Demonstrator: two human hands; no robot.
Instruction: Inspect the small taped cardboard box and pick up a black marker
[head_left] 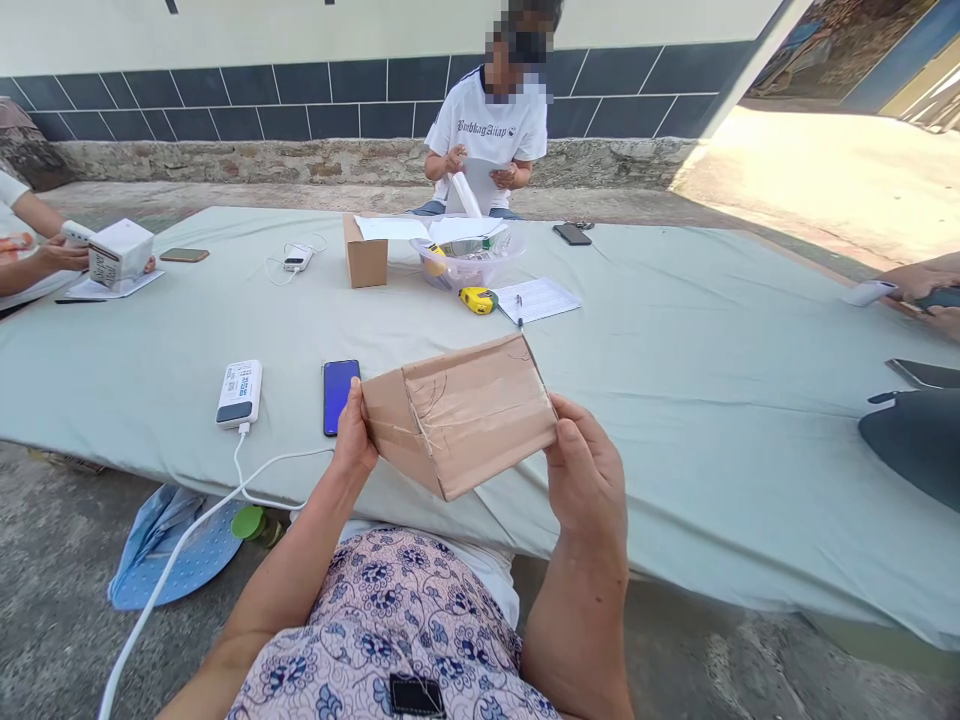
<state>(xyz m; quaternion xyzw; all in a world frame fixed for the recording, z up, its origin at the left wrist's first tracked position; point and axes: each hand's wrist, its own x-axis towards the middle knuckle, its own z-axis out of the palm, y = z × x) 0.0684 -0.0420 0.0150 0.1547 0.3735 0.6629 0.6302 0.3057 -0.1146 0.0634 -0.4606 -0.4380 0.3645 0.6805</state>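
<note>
A brown cardboard box [487,410], with clear tape across its face and several dark scribbled lines, is tilted in the air over the table's near edge. My left hand [355,432] grips its left end, thumb upward. At the right end, my right hand [589,462] holds the box by its edge, thumb in front. Just behind my left hand lies a phone [340,398] with a blue screen. Left of that phone sits a white power bank [239,393] with a white cable [247,485] plugged in.
Across the cloth-covered table [712,400], a person in white holds papers behind a clear plastic basin [472,265]. Near it are another cardboard box [365,255], a yellow tape measure [478,300] and a printed sheet [540,300]. Other people's hands show at both sides. A blue hat [176,550] lies below.
</note>
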